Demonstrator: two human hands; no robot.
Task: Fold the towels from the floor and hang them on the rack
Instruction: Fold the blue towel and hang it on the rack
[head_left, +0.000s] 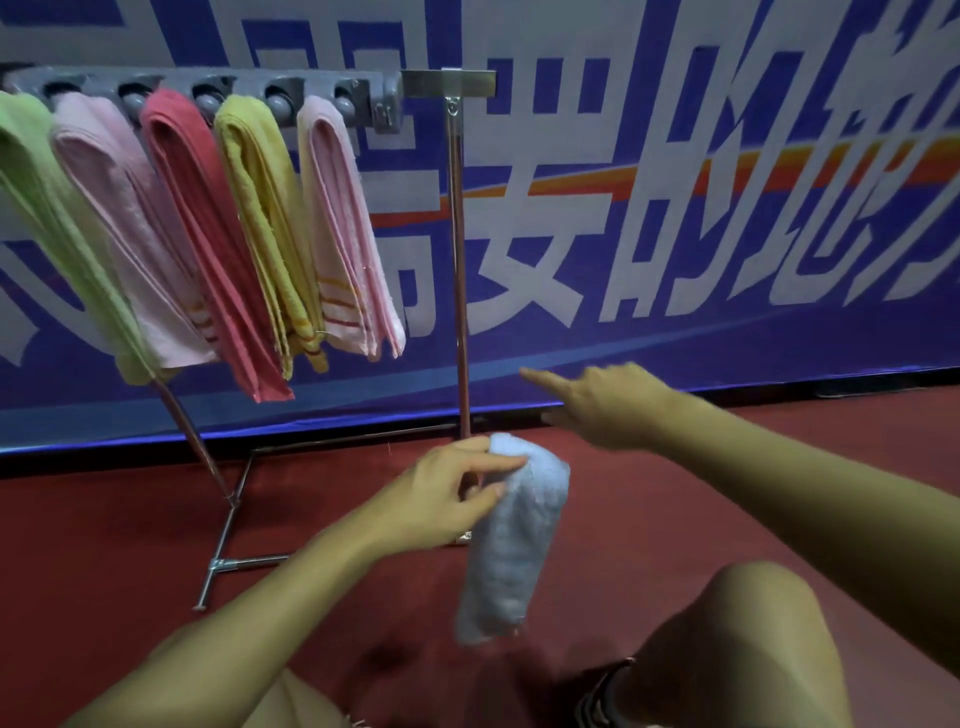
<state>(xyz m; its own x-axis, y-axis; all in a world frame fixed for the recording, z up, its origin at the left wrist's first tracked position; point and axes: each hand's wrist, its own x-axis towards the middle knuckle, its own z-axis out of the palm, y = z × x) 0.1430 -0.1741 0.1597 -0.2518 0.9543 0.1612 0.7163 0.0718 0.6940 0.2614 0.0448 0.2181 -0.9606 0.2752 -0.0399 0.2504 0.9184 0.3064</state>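
A person's left hand (447, 499) is pinching the folded top of a pale blue towel (511, 540) at lower centre of the frame, thumb and fingers curled over the fold while the rest of the cloth is hanging straight down, its long axis running near vertical toward the red floor (104, 545). The right hand (605, 402) is hovering just above and to the right of the towel, holding nothing, its forefinger stretched out toward the left and the other fingers loosely bent; it is lying nearer the rack's upright pole (460, 260) than the left hand is, though the left alone is carrying the load. The rack (384, 96) is standing in the upper left, its grey clip bar already bearing five folded towels side by side: green (57, 223), pale pink (130, 228), red (208, 234), yellow (265, 223) and pink (343, 223). The bare stretch of bar to the right of the last pink towel is lying up and left of the gripping fingers, so the coming lift is likely heading that way. A blue printed banner (727, 234) is filling the wall behind, and a bent knee (748, 639) is showing at lower right, well clear of the hanging cloth.
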